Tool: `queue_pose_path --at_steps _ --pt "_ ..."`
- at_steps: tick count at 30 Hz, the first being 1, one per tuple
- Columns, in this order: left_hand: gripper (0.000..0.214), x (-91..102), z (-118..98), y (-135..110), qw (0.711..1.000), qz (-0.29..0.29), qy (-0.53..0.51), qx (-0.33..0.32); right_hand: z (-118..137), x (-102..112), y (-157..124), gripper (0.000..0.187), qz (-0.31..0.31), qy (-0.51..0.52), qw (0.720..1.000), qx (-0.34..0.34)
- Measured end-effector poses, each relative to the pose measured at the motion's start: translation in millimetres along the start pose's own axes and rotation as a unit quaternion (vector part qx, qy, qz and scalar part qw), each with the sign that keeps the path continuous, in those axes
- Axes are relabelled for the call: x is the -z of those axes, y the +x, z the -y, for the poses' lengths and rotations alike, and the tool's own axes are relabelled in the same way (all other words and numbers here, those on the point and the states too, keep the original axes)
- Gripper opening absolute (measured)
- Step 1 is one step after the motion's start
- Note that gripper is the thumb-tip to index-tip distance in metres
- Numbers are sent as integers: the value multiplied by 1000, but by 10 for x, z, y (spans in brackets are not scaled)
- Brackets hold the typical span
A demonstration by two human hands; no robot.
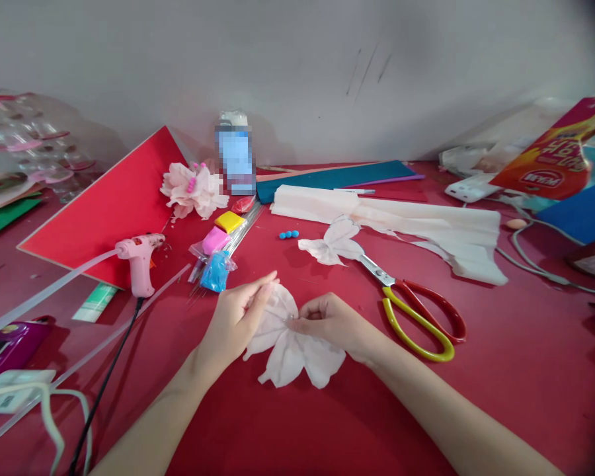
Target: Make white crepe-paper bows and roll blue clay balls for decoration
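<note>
Between my hands is a white paper flower [302, 357] with broad, thin petals, several of them fanned out toward me over the red table [228, 423]. My left hand [240, 314] grips the flower's left petal between thumb and fingers. At the flower's middle, my right hand [330, 324] pinches the paper with thumb and fingertips; whether something tiny is also in that pinch is hidden. Just beyond lies another cut set of white paper petals [334, 241]. The tips of scissors [377, 271] with red and yellow handles touch it. Three small blue balls [288, 235] sit farther back.
A pink glue gun [139, 261] with its cord stands at left, before a red board [109, 205] and a finished pale flower [193, 190]. Clay packets [215, 271] lie on thin wires. White crepe paper [426, 231] stretches across the back right, near a phone [235, 158] and cables [530, 254].
</note>
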State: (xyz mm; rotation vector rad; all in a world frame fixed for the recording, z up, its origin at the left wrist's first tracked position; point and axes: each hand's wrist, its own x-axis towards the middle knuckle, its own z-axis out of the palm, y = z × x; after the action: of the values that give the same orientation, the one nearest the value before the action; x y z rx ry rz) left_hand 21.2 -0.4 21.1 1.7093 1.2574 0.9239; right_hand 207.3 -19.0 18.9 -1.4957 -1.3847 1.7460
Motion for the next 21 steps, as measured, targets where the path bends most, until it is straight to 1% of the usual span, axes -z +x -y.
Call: queue_pose_path --at_steps 2,3,4,6,8,10,17,21 --pt "54 3 4 29 996 2 -65 59 6 9 -1 30 -19 10 1000 5" --pt "62 1 1 42 992 7 -93 91 10 11 0 30 -30 15 999 10" --pt "64 -4 -4 54 986 13 -115 120 13 12 1 30 -38 17 999 16" --pt "53 -20 -21 70 976 30 -147 156 16 7 2 29 -50 19 998 20" --pt "38 -39 -32 77 972 43 -167 161 15 -4 2 28 -53 22 998 21" --pt "32 -54 -29 80 971 45 -174 156 12 -18 1 28 -56 25 998 24" --pt "22 -56 -5 63 979 17 -142 149 3 -59 0 30 -68 34 997 18" --pt "19 -57 -50 23 989 2 -98 114 -3 -71 -5 31 -72 47 996 18"
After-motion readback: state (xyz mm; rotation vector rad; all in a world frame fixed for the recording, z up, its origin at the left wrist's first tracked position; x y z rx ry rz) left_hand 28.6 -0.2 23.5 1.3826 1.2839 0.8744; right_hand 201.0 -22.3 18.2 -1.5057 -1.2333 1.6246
